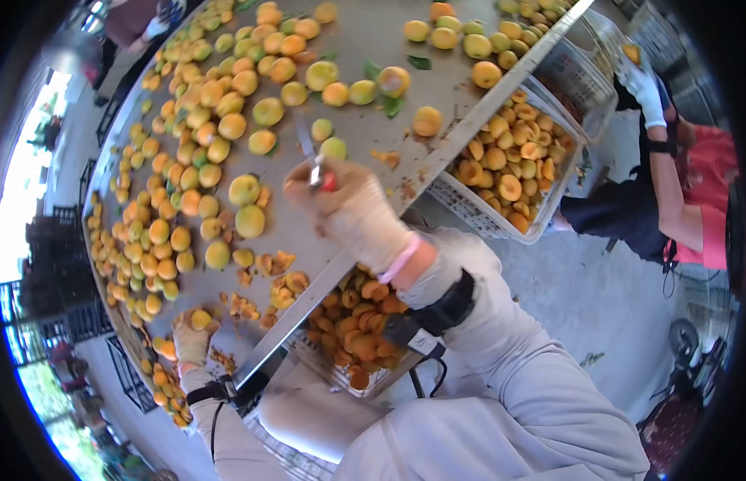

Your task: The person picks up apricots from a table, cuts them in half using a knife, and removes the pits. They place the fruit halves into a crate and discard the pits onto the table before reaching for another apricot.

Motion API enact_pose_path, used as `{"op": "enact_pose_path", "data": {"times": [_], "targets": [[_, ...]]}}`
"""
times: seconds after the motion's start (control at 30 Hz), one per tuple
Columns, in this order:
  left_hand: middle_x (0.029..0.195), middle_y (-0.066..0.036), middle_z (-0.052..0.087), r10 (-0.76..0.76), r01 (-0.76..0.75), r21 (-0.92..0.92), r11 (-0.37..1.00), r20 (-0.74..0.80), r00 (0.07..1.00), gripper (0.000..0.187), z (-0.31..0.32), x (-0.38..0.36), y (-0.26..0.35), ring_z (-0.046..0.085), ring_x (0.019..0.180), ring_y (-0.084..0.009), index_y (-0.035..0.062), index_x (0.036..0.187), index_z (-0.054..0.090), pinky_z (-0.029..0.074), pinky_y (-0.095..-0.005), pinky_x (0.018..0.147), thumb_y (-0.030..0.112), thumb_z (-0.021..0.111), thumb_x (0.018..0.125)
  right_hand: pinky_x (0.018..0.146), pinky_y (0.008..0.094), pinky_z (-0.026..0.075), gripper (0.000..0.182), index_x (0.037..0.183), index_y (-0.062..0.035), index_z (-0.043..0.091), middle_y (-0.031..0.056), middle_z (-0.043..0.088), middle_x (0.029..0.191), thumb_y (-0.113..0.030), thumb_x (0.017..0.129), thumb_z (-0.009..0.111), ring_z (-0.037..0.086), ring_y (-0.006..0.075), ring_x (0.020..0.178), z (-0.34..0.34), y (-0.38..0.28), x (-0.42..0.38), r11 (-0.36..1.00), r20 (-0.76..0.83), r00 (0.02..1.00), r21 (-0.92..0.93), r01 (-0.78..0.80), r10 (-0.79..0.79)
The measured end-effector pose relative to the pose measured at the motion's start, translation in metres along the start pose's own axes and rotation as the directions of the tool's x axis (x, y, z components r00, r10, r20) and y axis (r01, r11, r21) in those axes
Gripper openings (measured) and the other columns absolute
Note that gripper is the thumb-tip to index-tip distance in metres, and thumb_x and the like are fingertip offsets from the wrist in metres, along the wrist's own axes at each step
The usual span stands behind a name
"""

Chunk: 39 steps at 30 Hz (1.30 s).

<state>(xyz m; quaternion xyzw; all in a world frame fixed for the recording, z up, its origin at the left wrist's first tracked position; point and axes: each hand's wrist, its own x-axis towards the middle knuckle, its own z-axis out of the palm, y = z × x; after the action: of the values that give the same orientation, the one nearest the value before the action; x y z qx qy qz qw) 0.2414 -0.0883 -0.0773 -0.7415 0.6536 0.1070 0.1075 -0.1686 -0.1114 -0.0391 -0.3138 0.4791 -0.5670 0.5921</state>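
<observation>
My right hand, in a pale glove, is closed around a small knife with a red handle. The blade points away from me, over the metal table. Near the table's edge, my gloved left hand is closed on an apricot, which shows at the fingers. Between my hands lie torn apricot pieces and several whole apricots. A crate of halved apricots sits below the table's edge, partly hidden by my right forearm.
Many whole apricots cover the table's far and left parts. To the right stands another crate of apricot halves. A co-worker's gloved hand holds an apricot beyond it. Another person's gloved hand shows at top left.
</observation>
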Motion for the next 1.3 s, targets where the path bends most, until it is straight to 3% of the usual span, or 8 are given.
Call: {"op": "enact_pose_path", "data": {"times": [0.17,0.27,0.37,0.43,0.73,0.97,1.07,1.3], "targets": [[0.114,-0.016,0.061,-0.062,0.063,0.018,0.998,-0.052,0.997,0.059,-0.004,0.032,0.018,0.050,0.114,-0.0342,0.0089,0.113,0.061,0.040,-0.0408,0.098,0.033,0.079,0.062,0.065,0.0421,0.049,0.025,0.080,-0.0023,0.059,0.0201,0.061,0.072,-0.027,0.081,0.062,0.060,0.0406,0.072,0.008,0.014,0.001,0.952,0.069,0.986,-0.258,0.163,-0.150],[0.122,-0.021,0.057,-0.175,0.126,-0.170,0.977,-0.315,0.933,0.072,-0.011,0.050,0.052,0.046,0.123,-0.0338,0.0092,0.127,0.054,0.038,-0.0410,0.101,0.030,0.080,0.064,0.066,0.0425,0.049,0.025,0.081,-0.0022,0.059,0.0195,0.061,0.072,-0.027,0.081,0.063,0.060,0.0392,0.073,0.005,0.003,-0.003,0.937,0.066,0.980,-0.285,0.200,-0.189],[0.122,-0.020,0.057,0.289,-0.322,0.047,0.946,-0.576,0.765,0.063,-0.050,0.040,0.160,0.050,0.117,-0.0304,0.0084,0.132,0.050,0.042,-0.0396,0.096,0.017,0.074,0.074,0.059,0.0391,0.048,0.026,0.088,-0.0013,0.060,0.0171,0.062,0.070,-0.027,0.083,0.064,0.060,0.0333,0.065,-0.005,-0.015,-0.006,0.988,-0.039,0.990,-0.087,0.130,-0.134],[0.116,-0.018,0.061,0.324,-0.392,-0.570,0.722,-0.223,0.920,0.054,-0.084,0.023,0.249,0.057,0.105,-0.0240,0.0094,0.128,0.055,0.048,-0.0364,0.089,0.013,0.070,0.077,0.053,0.0334,0.046,0.025,0.091,-0.0015,0.060,0.0118,0.062,0.068,-0.026,0.086,0.063,0.059,0.0243,0.058,-0.014,-0.032,-0.007,0.977,-0.121,0.981,0.139,0.165,-0.149],[0.100,-0.014,0.065,0.893,-0.888,-0.185,0.422,-0.081,0.442,0.036,-0.042,0.054,0.459,0.063,0.088,-0.0253,0.0052,0.115,0.061,0.050,-0.0319,0.079,0.015,0.064,0.080,0.042,0.0192,0.033,0.039,0.113,-0.0011,0.052,-0.0003,0.052,0.067,-0.028,0.089,0.067,0.042,0.0038,0.046,-0.095,-0.068,-0.005,0.864,-0.409,0.895,0.371,0.342,-0.179],[0.099,-0.011,0.066,0.704,-0.629,-0.596,0.499,-0.144,0.695,0.043,-0.062,0.061,0.431,0.061,0.083,-0.0200,0.0052,0.116,0.060,0.050,-0.0292,0.077,0.017,0.071,0.075,0.044,0.0203,0.037,0.040,0.113,-0.0048,0.053,-0.0007,0.053,0.070,-0.032,0.087,0.068,0.043,0.0037,0.049,-0.120,-0.066,-0.001,0.973,-0.255,0.943,-0.141,0.181,-0.212],[0.111,-0.014,0.061,0.530,-0.138,-0.990,0.032,-0.101,0.842,0.046,-0.070,0.046,0.369,0.060,0.083,-0.0181,0.0001,0.127,0.049,0.050,-0.0275,0.070,0.017,0.062,0.086,0.045,0.0230,0.039,0.037,0.110,-0.0039,0.055,-0.0008,0.052,0.066,-0.029,0.086,0.069,0.043,0.0058,0.047,-0.117,-0.055,0.001,0.905,-0.146,0.960,-0.392,0.164,-0.237],[0.115,-0.013,0.058,0.338,0.044,-0.855,-0.517,-0.156,0.928,0.055,-0.069,-0.034,0.260,0.060,0.080,-0.0171,0.0018,0.136,0.039,0.052,-0.0281,0.067,0.035,0.054,0.095,0.060,0.0296,0.047,0.029,0.094,-0.0065,0.062,0.0065,0.060,0.069,-0.034,0.086,0.067,0.056,0.0154,0.061,-0.091,-0.042,-0.014,0.936,-0.060,0.973,-0.294,0.196,-0.222]]}}
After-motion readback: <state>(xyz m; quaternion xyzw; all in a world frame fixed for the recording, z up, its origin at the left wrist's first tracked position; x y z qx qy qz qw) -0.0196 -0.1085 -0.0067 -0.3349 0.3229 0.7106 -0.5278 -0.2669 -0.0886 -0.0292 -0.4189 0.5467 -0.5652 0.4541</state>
